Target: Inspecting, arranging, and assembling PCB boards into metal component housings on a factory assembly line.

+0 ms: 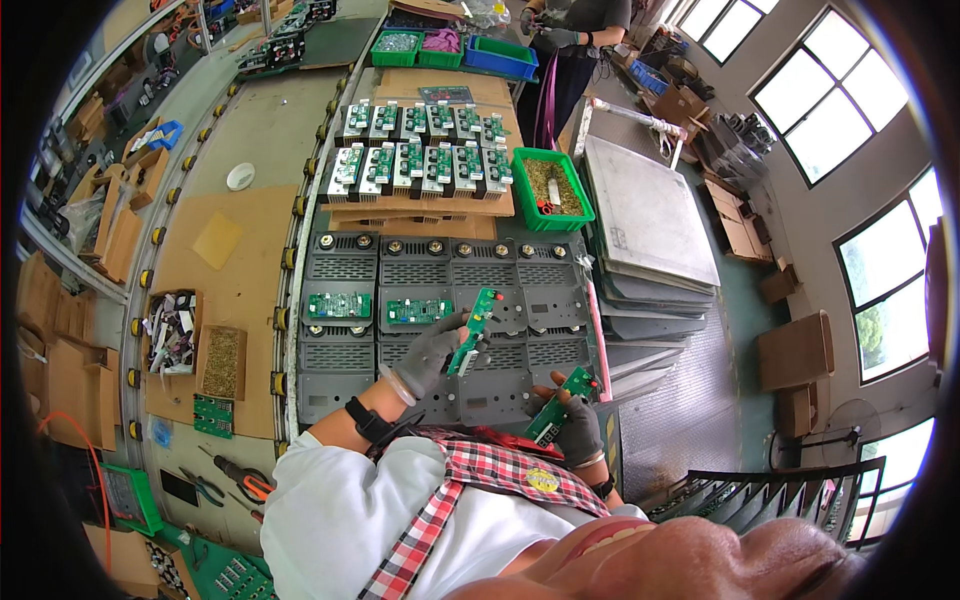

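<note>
My gloved left hand [432, 360] grips a narrow green circuit board [474, 330], held tilted above the grey vented metal panels. Lower and to the right, my right hand [580, 434], in a glove with bare fingertips, is closed around a second green circuit board [560, 408] near my chest. Two more boards lie flat on the panels: a left board [339, 306] and a right board [418, 312], the latter just beyond my left hand. The grey panels [345, 267] sit in a row, with brass-coloured round terminals along their far edge.
Beyond the panels, rows of heatsink modules [408, 165] stand on cardboard. A green bin [553, 190] of small hardware sits right of them. Stacked grey sheets [650, 210] flank the bench's right. A cordless-looking screwdriver [243, 477] and pliers [203, 486] lie left. Another person [580, 45] stands far off.
</note>
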A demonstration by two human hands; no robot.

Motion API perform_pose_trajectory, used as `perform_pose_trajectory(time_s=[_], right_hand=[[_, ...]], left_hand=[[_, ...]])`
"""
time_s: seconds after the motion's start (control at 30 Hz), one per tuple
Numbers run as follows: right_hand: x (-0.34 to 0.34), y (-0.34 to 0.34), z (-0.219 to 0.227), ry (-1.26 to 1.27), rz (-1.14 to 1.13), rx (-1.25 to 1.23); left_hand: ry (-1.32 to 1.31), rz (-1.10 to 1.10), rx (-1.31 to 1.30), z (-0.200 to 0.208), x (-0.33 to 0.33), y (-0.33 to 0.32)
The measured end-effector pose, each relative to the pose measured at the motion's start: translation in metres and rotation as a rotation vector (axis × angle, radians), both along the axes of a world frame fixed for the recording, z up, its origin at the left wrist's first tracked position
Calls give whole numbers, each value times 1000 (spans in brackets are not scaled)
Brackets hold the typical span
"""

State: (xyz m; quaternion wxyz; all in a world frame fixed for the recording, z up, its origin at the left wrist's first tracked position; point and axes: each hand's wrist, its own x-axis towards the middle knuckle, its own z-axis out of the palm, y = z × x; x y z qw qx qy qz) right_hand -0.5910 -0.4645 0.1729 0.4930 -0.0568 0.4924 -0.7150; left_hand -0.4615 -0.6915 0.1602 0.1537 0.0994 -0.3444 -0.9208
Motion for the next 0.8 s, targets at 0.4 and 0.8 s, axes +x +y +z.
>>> perform_pose_trajectory(time_s=[0.4, 0.8], right_hand=[[-7, -2, 4, -59, -49, 2], [-17, 30, 3, -70, -158, -26]], left_hand=[[-298, 115, -552, -22, -21, -50], [-724, -90, -1920, -87, -123, -46]])
